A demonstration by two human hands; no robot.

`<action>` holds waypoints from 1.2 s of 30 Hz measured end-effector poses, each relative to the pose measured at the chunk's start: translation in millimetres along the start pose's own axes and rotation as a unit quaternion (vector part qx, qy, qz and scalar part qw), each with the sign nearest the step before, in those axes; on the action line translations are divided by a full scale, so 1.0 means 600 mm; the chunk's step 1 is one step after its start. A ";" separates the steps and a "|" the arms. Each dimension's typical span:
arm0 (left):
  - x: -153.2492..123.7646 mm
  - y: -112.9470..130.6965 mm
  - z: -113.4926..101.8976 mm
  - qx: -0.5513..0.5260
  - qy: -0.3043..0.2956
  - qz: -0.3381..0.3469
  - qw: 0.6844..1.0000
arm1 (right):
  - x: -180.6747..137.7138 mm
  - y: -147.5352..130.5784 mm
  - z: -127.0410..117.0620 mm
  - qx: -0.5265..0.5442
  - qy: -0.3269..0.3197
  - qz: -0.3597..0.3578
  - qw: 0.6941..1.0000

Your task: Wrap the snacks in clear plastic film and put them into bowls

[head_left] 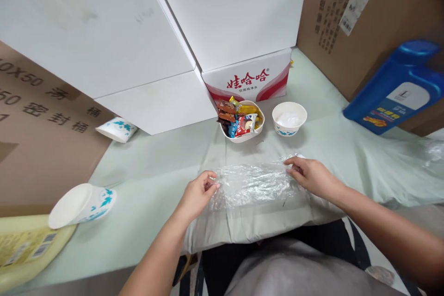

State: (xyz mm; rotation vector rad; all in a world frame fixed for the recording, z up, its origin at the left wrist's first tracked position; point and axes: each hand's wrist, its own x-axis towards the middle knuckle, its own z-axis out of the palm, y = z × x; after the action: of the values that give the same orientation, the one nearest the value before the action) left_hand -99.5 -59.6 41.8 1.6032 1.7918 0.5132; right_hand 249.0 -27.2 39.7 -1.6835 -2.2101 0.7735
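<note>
A clear, crinkled plastic bag [256, 187] lies stretched sideways near the front edge of the cloth-covered table. My left hand [197, 194] pinches its left end between thumb and fingers. At the opposite end, my right hand [310, 175] has its thumb and fingertips closed on the film. Just beyond the bag stands a white bowl [244, 137] filled with several wrapped snacks [239, 118] in red, yellow, blue and brown packaging. To its right is a paper bowl [286, 130] with a blue leaf pattern, holding something white and filmy that I cannot make out.
White cartons [239, 14] rise behind the bowls, with brown cardboard boxes [326, 23] on both sides. A blue bottle [391, 92] leans at the right. Paper cups [100, 203] lie tipped at the left, one against a pale yellow container [21, 254].
</note>
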 end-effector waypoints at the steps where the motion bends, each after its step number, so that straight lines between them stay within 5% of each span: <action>1: 0.007 -0.002 0.005 0.024 0.012 -0.007 1.000 | 0.007 -0.001 0.003 -0.028 0.006 0.011 1.000; 16: 0.031 -0.008 0.022 0.187 0.144 -0.045 0.971 | 0.022 0.007 0.030 -0.167 0.018 0.026 0.985; 20: 0.014 0.004 0.039 0.274 0.283 0.075 0.916 | 0.021 0.004 0.033 -0.183 0.013 0.023 0.983; 22: 0.002 0.013 0.058 0.289 0.244 0.197 0.904 | 0.023 0.005 0.037 -0.192 0.013 0.018 0.981; 24: -0.007 0.020 0.081 0.299 0.114 0.309 0.896 | 0.027 0.009 0.038 -0.209 0.008 0.014 0.978; 27: -0.011 0.019 0.106 0.325 -0.036 0.363 0.873 | 0.034 0.016 0.026 -0.237 0.020 0.027 0.971; 30: -0.011 0.011 0.114 0.339 -0.074 0.341 0.874 | 0.032 0.014 0.003 -0.247 0.099 0.019 0.964; 32: -0.010 0.008 0.113 0.339 -0.080 0.335 0.875 | 0.024 0.004 -0.002 -0.226 0.137 -0.052 0.963; 36: -0.009 0.004 0.113 0.339 -0.069 0.344 0.873 | 0.012 -0.005 0.033 -0.183 0.048 -0.279 0.941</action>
State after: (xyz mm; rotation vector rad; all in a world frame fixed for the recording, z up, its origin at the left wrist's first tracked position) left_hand -49.9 -74.0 -2.8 2.7177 1.3029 0.0365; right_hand 234.7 -26.3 24.3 -1.0764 -2.6781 0.1380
